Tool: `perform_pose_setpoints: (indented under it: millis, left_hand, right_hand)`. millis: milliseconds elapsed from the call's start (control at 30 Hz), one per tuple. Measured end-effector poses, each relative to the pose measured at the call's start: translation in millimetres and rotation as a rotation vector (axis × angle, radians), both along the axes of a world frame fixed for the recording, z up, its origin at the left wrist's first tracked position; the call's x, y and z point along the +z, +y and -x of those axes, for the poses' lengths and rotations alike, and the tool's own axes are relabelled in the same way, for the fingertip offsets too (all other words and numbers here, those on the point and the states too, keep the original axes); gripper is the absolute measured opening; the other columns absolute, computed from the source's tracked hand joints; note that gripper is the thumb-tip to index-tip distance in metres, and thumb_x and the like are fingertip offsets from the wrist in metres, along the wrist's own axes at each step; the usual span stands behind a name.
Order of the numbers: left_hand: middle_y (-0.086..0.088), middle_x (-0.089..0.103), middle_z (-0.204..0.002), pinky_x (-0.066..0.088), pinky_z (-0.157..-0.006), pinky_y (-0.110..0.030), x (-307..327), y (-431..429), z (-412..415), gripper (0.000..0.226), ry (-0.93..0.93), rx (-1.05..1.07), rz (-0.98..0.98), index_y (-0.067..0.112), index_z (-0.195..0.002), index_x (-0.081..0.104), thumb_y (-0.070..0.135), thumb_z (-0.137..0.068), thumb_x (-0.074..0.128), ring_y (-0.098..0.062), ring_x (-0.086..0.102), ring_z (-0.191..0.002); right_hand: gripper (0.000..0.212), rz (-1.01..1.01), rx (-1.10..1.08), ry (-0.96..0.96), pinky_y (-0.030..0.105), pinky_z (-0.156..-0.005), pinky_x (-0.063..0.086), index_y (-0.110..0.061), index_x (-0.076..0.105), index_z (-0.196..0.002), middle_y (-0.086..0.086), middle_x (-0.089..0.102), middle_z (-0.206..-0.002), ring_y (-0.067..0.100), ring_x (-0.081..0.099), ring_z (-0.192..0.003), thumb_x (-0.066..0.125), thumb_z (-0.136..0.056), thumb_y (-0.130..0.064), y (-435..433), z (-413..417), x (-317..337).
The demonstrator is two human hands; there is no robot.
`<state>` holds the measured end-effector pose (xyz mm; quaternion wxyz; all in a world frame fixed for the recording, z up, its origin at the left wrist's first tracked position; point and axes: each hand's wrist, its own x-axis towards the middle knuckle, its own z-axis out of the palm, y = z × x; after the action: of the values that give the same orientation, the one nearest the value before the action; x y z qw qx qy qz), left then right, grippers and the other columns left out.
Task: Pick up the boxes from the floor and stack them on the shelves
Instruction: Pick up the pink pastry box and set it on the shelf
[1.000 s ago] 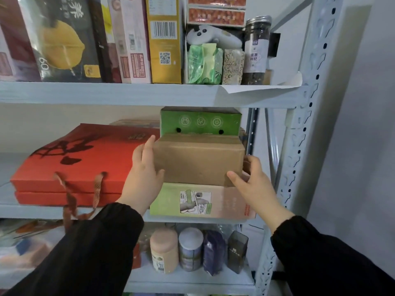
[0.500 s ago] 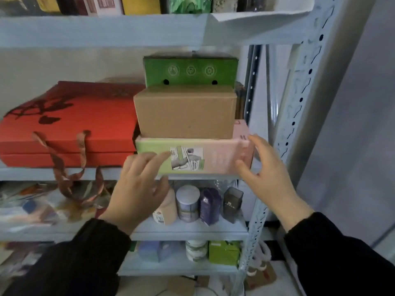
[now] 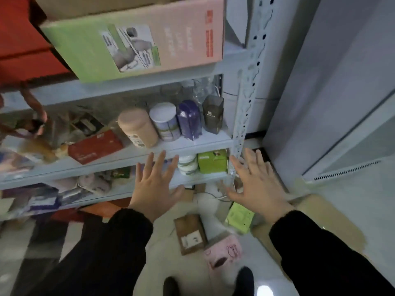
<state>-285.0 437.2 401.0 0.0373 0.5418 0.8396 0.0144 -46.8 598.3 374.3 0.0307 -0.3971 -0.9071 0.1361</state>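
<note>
Both the left hand [image 3: 156, 186] and right hand [image 3: 256, 184] are spread empty; boxes [image 3: 190, 233] are seen on the floor [image 3: 162, 242] below them.

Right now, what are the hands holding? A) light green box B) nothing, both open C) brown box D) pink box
B: the left hand and right hand both have fingers spread and hold nothing, while the brown box, pink box and light green box lie on the floor below.
</note>
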Motion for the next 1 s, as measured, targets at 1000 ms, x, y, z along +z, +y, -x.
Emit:
perform_pose_setpoints:
  millis: [1000]
  left_hand:
    - [-0.007, 0.037, -0.16, 0.03, -0.119, -0.044, -487, -79, -117, 0.076, -0.812, 0.208, 0.745, 0.023, -0.161, 0.022, 0.042, -0.095, 0.056, -0.026, 0.034, -0.147]
  right_hand:
    - [0.078, 1.021, -0.719, -0.17, 0.036, -0.115, 0.032, -0.023, 0.027, -0.16, 0.006, 0.032, -0.163, 0.024, 0.031, -0.148, 0.061, -0.092, -0.042, -154, -130, -469]
